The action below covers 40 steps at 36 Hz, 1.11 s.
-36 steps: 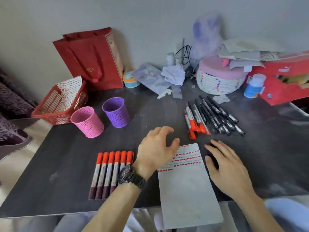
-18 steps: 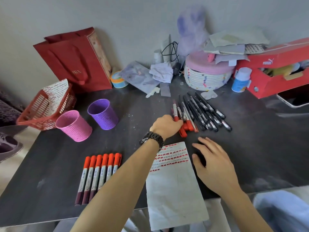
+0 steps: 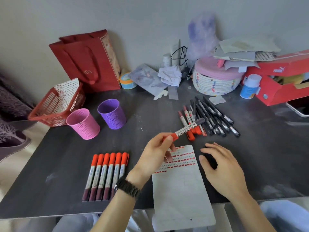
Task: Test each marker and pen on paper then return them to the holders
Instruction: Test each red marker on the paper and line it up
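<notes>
Left hand (image 3: 154,154) pinches a capped marker (image 3: 185,130) by its cap (a loose hold); right hand (image 3: 222,169) lies open, empty. Uncapping could drop it.

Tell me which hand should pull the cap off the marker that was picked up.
Right. The left hand already grips the marker at its orange cap end, while the right hand hovers open beside the paper, free to help uncap.

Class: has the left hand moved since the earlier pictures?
Yes. The left hand has drawn back from the marker pile toward the paper, lifting a red marker.
</notes>
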{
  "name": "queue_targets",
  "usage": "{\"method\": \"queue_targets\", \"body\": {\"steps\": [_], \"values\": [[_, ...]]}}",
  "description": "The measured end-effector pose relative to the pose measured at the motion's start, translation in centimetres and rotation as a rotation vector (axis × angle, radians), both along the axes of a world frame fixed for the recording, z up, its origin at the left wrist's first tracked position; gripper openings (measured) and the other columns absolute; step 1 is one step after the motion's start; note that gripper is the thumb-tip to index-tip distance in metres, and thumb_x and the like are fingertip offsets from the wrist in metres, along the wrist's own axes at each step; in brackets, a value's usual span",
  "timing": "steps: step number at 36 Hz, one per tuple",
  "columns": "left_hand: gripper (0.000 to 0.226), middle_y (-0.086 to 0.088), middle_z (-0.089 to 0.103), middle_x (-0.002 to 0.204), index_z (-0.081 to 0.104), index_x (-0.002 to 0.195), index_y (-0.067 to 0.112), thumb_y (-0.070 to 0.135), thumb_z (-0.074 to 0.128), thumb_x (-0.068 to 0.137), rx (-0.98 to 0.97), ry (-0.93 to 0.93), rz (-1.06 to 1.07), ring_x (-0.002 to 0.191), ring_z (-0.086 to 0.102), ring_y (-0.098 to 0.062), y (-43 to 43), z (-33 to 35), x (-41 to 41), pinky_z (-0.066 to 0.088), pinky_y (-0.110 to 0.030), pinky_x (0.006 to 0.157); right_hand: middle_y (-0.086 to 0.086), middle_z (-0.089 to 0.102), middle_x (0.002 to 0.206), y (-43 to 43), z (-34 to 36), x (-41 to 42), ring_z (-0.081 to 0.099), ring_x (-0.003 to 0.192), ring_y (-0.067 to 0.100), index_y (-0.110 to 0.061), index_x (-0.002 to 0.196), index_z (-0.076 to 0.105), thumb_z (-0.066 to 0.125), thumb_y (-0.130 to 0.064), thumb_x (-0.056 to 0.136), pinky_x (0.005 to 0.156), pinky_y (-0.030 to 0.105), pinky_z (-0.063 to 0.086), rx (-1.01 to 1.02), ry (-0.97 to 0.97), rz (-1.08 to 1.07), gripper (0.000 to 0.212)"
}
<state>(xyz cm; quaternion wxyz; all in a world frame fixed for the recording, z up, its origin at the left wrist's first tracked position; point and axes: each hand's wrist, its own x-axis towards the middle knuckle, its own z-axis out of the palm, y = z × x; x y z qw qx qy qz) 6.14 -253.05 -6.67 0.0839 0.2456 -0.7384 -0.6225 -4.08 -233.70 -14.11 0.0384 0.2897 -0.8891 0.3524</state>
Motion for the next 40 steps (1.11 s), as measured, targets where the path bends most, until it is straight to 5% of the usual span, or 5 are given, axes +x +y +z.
{"method": "queue_targets", "body": {"steps": [14, 22, 29, 33, 40], "values": [[0.04, 0.007, 0.043, 0.061, 0.074, 0.099, 0.022, 0.049, 0.045, 0.096, 0.243, 0.03, 0.008, 0.057, 0.039, -0.014, 5.1, -0.9, 10.8, 0.038, -0.025, 0.058, -0.01, 0.06, 0.075, 0.2, 5.6, 6.7, 0.052, 0.057, 0.01, -0.031, 0.121, 0.068, 0.069, -0.086, 0.064, 0.054, 0.021, 0.047, -0.81, -0.822, 0.087, 0.079], [0.047, 0.009, 0.045, 0.058, 0.073, 0.082, 0.025, 0.051, 0.036, 0.093, 0.097, -0.114, -0.058, 0.058, 0.038, -0.014, 6.0, -1.0, 12.2, 0.033, -0.031, 0.057, 0.003, 0.053, 0.066, -0.8, 4.9, 10.2, 0.044, 0.051, 0.003, -0.019, 0.072, 0.076, 0.076, -0.08, 0.062, 0.061, 0.039, 0.031, -0.803, -0.884, -0.034, 0.062], [0.056, 0.006, 0.049, 0.048, 0.06, 0.062, 0.022, 0.055, 0.035, 0.1, -0.266, -0.153, 0.078, 0.05, 0.047, -0.01, 7.5, -1.5, 11.5, 0.035, -0.019, 0.052, -0.002, 0.058, 0.074, -1.6, 5.9, 12.3, 0.063, 0.082, 0.015, -0.02, 0.059, 0.06, 0.075, -0.054, 0.078, 0.078, 0.031, 0.05, -1.007, -1.104, 0.013, 0.041], [0.054, -0.006, 0.053, 0.052, 0.048, 0.065, 0.018, 0.061, 0.026, 0.088, -0.412, -0.109, 0.17, 0.054, 0.05, -0.028, 8.8, -1.9, 11.0, 0.045, -0.044, 0.058, -0.004, 0.032, 0.062, -1.9, 7.4, 13.4, 0.038, 0.058, 0.013, -0.022, 0.055, 0.038, 0.064, -0.037, 0.092, 0.063, 0.026, 0.041, -1.31, -1.395, -0.059, 0.048], [0.053, 0.0, 0.046, 0.048, 0.025, 0.052, 0.019, 0.054, 0.026, 0.092, -0.629, -0.13, 0.286, 0.05, 0.049, -0.027, 10.7, -2.2, 11.1, 0.04, -0.038, 0.047, -0.006, 0.026, 0.053, -2.4, 8.4, 14.3, 0.026, 0.048, 0.014, -0.023, 0.053, 0.031, 0.053, -0.036, 0.099, 0.053, 0.025, 0.036, -1.429, -1.398, -0.224, 0.052]]}}
